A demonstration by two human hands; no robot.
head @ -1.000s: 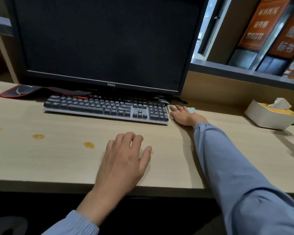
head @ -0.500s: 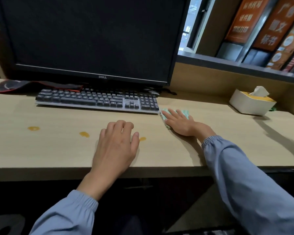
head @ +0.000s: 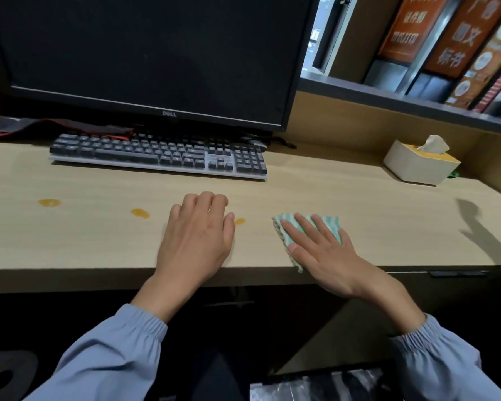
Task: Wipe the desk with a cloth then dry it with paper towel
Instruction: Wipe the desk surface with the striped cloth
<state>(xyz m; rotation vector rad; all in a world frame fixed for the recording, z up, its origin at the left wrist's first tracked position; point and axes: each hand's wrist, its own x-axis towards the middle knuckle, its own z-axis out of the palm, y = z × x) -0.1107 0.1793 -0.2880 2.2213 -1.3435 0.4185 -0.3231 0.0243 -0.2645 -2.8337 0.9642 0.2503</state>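
The right hand (head: 324, 253) lies flat with its fingers straight and spread wide, pressing down on the one cloth (head: 330, 224), a green-and-white striped piece folded small. The cloth sits at the desk's (head: 99, 244) front edge, right of the middle, and its lower corner pokes just over that edge. The hand covers most of it, so only the far end and the left side show.

The left hand (head: 197, 235) rests palm down on the bare desk near the front edge, just left of the cloth. Its fingers are loosely bent and together, and it holds nothing.

One tissue box (head: 414, 169), pale with a yellow top, stands at the desk's back right corner, and a single tissue (head: 434, 143) sticks up out of its slot.

Three orange spots mark the desk top in a row toward the left: one (head: 239, 221) just beside the left thumb, one (head: 139, 213) left of that hand, and one (head: 49, 202) further toward the left edge.

One keyboard (head: 159, 154) lies along the back of the desk in front of one dark monitor (head: 145, 53). A red-and-black mat (head: 26, 125) shows at the back left corner.
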